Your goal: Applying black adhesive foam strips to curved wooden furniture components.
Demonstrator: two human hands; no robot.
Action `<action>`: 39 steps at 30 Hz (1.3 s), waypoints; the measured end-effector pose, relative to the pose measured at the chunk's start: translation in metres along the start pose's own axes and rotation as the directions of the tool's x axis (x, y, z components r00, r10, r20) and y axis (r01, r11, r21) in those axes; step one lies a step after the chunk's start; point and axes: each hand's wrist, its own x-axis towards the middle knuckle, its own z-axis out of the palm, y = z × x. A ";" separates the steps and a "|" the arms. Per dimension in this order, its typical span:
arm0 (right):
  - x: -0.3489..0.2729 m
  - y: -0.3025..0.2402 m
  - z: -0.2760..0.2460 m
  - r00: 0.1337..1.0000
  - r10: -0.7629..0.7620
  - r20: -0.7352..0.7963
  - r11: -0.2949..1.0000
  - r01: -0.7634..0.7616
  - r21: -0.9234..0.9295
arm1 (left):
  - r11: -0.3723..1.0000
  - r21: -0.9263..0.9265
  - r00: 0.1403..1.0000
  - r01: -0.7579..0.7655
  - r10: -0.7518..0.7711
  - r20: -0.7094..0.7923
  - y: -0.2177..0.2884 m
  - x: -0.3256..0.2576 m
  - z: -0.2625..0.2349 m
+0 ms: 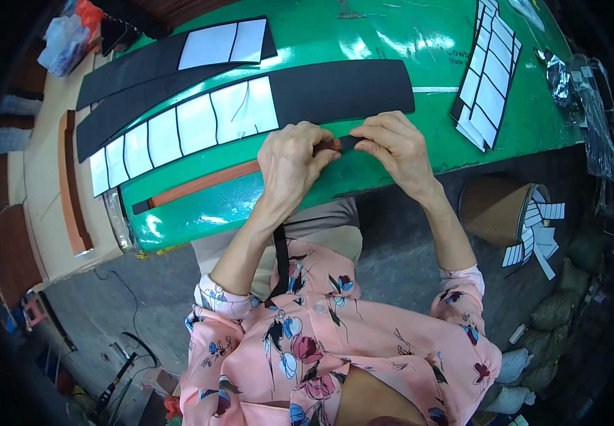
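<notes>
Green table point(406, 42) carries the work: both hands pinch a narrow strip point(200, 181) at its near edge, left hand point(291, 160) gripping the brown part, right hand point(394, 145) grasping the black end; most of its brown length looks bare.

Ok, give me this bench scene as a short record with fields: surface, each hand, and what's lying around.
surface: green table
left hand: pressing on a reddish-brown strip
right hand: pinching the strip's black end
behind hands: long black strip with white rectangles
far right: stack of white pieces
below table: brown bin
</notes>
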 end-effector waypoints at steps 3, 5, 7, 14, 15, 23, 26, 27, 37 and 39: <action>0.001 -0.001 0.002 0.999 -0.036 0.004 0.998 0.036 -0.049 | 1.000 0.023 1.000 -0.011 0.012 -0.014 -0.001 -0.001 0.000; 0.001 0.000 0.003 1.000 -0.025 0.013 0.999 0.025 -0.048 | 1.000 0.026 1.000 -0.017 0.018 -0.019 -0.001 -0.001 0.000; 0.001 0.001 0.004 1.000 -0.027 0.012 0.998 0.028 -0.054 | 0.999 0.030 0.999 -0.023 0.024 -0.023 -0.002 -0.001 0.000; 0.001 0.002 0.006 0.999 -0.029 0.019 0.997 0.031 -0.065 | 0.999 0.049 1.000 -0.017 0.018 -0.018 0.000 0.000 -0.001; 0.001 0.002 0.006 0.999 -0.030 0.020 0.997 0.031 -0.065 | 0.998 0.055 1.000 -0.018 0.019 -0.021 0.000 0.000 -0.001; 0.001 0.002 0.008 1.000 -0.015 0.013 0.998 0.016 -0.054 | 0.998 0.055 1.000 -0.019 0.020 -0.016 -0.001 0.001 -0.002; 0.001 0.001 0.007 1.000 -0.014 0.012 0.999 0.015 -0.050 | 0.998 0.056 1.000 -0.019 0.020 -0.018 0.000 0.000 -0.002; 0.000 0.001 0.007 1.000 -0.015 0.011 0.999 0.015 -0.049 | 0.998 0.053 1.000 -0.017 0.018 -0.020 0.000 0.000 -0.002; -0.005 0.001 0.012 1.000 -0.025 -0.018 0.997 0.023 -0.078 | 1.000 0.025 1.000 -0.018 0.018 0.006 0.001 -0.002 0.000; -0.005 0.000 0.010 0.999 -0.029 -0.044 0.997 0.025 -0.074 | 1.000 0.018 0.999 -0.009 0.009 -0.037 0.007 -0.002 -0.004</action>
